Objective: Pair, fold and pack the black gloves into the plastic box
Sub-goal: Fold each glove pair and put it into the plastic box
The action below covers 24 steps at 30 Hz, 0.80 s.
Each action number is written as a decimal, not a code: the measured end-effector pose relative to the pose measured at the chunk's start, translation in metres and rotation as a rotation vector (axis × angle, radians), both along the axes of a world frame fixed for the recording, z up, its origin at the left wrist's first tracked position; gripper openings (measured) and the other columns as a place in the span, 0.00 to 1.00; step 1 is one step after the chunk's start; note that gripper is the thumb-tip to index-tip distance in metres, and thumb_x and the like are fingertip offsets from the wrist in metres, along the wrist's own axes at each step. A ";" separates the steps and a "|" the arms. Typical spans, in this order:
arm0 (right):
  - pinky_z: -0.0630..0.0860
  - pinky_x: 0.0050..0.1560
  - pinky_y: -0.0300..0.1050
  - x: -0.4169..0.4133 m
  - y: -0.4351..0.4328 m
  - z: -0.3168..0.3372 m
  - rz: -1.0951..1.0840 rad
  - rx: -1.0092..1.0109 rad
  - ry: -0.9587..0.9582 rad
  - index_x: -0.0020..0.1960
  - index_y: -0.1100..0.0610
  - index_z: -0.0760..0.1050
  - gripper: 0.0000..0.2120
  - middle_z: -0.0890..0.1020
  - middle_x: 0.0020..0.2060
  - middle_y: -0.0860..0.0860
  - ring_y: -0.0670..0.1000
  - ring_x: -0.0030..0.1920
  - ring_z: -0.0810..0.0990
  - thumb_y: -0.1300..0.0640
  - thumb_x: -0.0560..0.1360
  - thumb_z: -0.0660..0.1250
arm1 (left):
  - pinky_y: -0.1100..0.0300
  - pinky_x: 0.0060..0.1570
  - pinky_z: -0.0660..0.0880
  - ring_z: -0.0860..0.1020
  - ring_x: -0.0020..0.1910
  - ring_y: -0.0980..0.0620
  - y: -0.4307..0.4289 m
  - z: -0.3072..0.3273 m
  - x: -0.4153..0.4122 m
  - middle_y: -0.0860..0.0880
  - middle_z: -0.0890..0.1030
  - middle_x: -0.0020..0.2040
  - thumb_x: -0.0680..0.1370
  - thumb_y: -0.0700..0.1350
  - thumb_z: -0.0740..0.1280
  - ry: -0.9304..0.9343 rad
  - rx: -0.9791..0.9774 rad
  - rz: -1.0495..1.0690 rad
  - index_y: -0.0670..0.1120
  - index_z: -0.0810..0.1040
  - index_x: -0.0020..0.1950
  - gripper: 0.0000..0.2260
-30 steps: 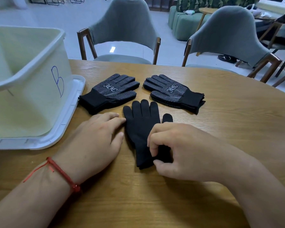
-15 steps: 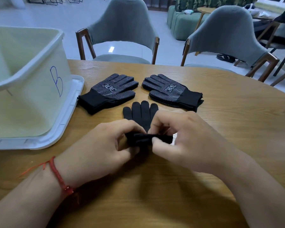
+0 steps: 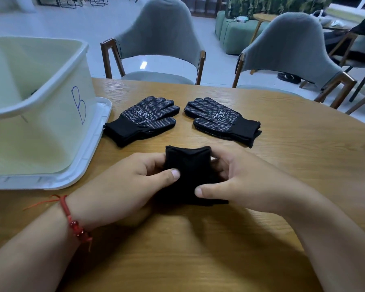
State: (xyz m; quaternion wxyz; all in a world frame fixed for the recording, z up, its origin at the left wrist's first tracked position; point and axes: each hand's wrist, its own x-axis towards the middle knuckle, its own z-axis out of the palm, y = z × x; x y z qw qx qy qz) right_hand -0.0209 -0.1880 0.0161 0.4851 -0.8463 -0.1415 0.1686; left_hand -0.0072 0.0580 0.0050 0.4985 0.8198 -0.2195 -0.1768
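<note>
Standing by, I'd say the folding step is what's in hand. The folded black gloves [image 3: 190, 171] sit as a squat bundle on the wooden counter [image 3: 198, 249], on its near side and roughly midway across, held between both hands. The left hand [image 3: 122, 186] (the one with the red cord bracelet [image 3: 72, 220] at the wrist) has its grip pinching the bundle's left side, thumb pressed on the top face and fingers curled behind. The right hand [image 3: 247, 182] pinches the right side likewise, thumb low on the near corner. Whether the fold holds one glove or a pair I cannot tell; it is one dark mass. Farther back lie two unfolded stacks of dotted black gloves, the left stack [image 3: 143, 121] just beside the white tray [image 3: 99, 131] and the right stack [image 3: 221, 121] well apart from it. The plastic box [image 3: 36, 106], marked with a blue B, stands on that tray at the far left, open-topped. The next move, I'd judge, calls for a firm pinch so the fold doesn't spring open, then carrying the bundle left and up over the box's tall rim.
</note>
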 end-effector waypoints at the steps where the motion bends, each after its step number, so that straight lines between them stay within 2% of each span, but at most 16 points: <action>1: 0.83 0.63 0.58 0.000 0.000 0.000 0.003 -0.001 0.020 0.67 0.44 0.79 0.25 0.89 0.54 0.48 0.50 0.57 0.88 0.65 0.76 0.78 | 0.69 0.42 0.75 0.80 0.41 0.66 0.000 -0.001 0.000 0.60 0.87 0.47 0.85 0.47 0.65 0.013 0.002 0.013 0.57 0.84 0.62 0.10; 4: 0.84 0.61 0.57 0.002 -0.001 -0.002 -0.035 -0.053 0.030 0.65 0.40 0.80 0.23 0.90 0.51 0.47 0.51 0.53 0.89 0.62 0.77 0.78 | 0.47 0.36 0.77 0.78 0.34 0.50 -0.001 -0.004 0.001 0.47 0.86 0.45 0.83 0.53 0.68 0.034 0.055 0.093 0.59 0.81 0.62 0.09; 5: 0.84 0.58 0.55 0.003 -0.001 -0.003 -0.054 -0.088 0.016 0.63 0.39 0.80 0.22 0.89 0.49 0.46 0.49 0.51 0.89 0.60 0.76 0.78 | 0.45 0.37 0.78 0.78 0.34 0.49 -0.001 -0.005 0.002 0.48 0.86 0.45 0.82 0.54 0.70 0.036 0.061 0.123 0.59 0.79 0.62 0.09; 7: 0.82 0.47 0.48 0.004 -0.001 -0.006 -0.096 -0.202 -0.050 0.56 0.37 0.80 0.17 0.87 0.45 0.44 0.45 0.42 0.86 0.54 0.74 0.80 | 0.51 0.38 0.78 0.79 0.33 0.53 -0.001 -0.007 0.004 0.51 0.86 0.44 0.80 0.52 0.73 0.022 0.064 0.153 0.59 0.75 0.64 0.15; 9: 0.75 0.37 0.44 0.006 -0.002 -0.010 -0.147 -0.326 -0.120 0.49 0.39 0.78 0.14 0.83 0.39 0.44 0.42 0.33 0.79 0.47 0.71 0.81 | 0.60 0.36 0.77 0.79 0.32 0.56 -0.002 -0.009 0.003 0.53 0.86 0.43 0.78 0.50 0.75 -0.003 0.074 0.170 0.58 0.72 0.65 0.19; 12: 0.73 0.34 0.42 0.007 -0.002 -0.012 -0.199 -0.408 -0.123 0.46 0.44 0.75 0.17 0.82 0.36 0.42 0.41 0.30 0.77 0.43 0.69 0.82 | 0.67 0.31 0.73 0.78 0.31 0.59 -0.003 -0.013 0.003 0.53 0.84 0.41 0.77 0.49 0.76 -0.077 0.120 0.242 0.56 0.73 0.58 0.16; 14: 0.74 0.34 0.39 0.006 -0.002 -0.010 -0.224 -0.442 -0.116 0.49 0.43 0.74 0.20 0.83 0.37 0.41 0.40 0.33 0.80 0.40 0.67 0.82 | 0.69 0.33 0.71 0.78 0.31 0.61 -0.004 -0.014 0.002 0.54 0.82 0.40 0.76 0.51 0.76 -0.161 0.195 0.256 0.56 0.74 0.54 0.13; 16: 0.73 0.37 0.37 0.004 -0.002 -0.009 -0.237 -0.474 -0.132 0.55 0.40 0.72 0.26 0.82 0.42 0.41 0.38 0.40 0.81 0.37 0.66 0.83 | 0.69 0.37 0.71 0.79 0.37 0.60 -0.005 -0.014 0.000 0.56 0.81 0.43 0.77 0.53 0.75 -0.227 0.252 0.231 0.59 0.76 0.54 0.10; 19: 0.70 0.50 0.36 0.002 -0.001 -0.010 -0.178 -0.513 -0.306 0.63 0.37 0.68 0.32 0.74 0.57 0.36 0.38 0.56 0.75 0.39 0.67 0.82 | 0.74 0.43 0.69 0.78 0.45 0.66 -0.007 -0.018 -0.001 0.62 0.80 0.47 0.80 0.55 0.71 -0.288 0.306 0.195 0.66 0.79 0.62 0.12; 21: 0.68 0.60 0.38 0.002 0.001 -0.010 -0.053 -0.510 -0.473 0.66 0.39 0.70 0.30 0.70 0.63 0.36 0.43 0.64 0.70 0.44 0.70 0.81 | 0.77 0.46 0.67 0.75 0.46 0.70 -0.009 -0.019 -0.001 0.65 0.79 0.48 0.81 0.53 0.70 -0.323 0.314 0.188 0.65 0.80 0.66 0.14; 24: 0.68 0.70 0.41 0.002 0.004 -0.015 0.136 -0.498 -0.563 0.65 0.42 0.76 0.20 0.74 0.66 0.38 0.46 0.68 0.71 0.53 0.76 0.76 | 0.75 0.47 0.68 0.75 0.47 0.67 -0.012 -0.019 -0.002 0.62 0.80 0.48 0.81 0.52 0.70 -0.367 0.331 0.173 0.64 0.81 0.65 0.14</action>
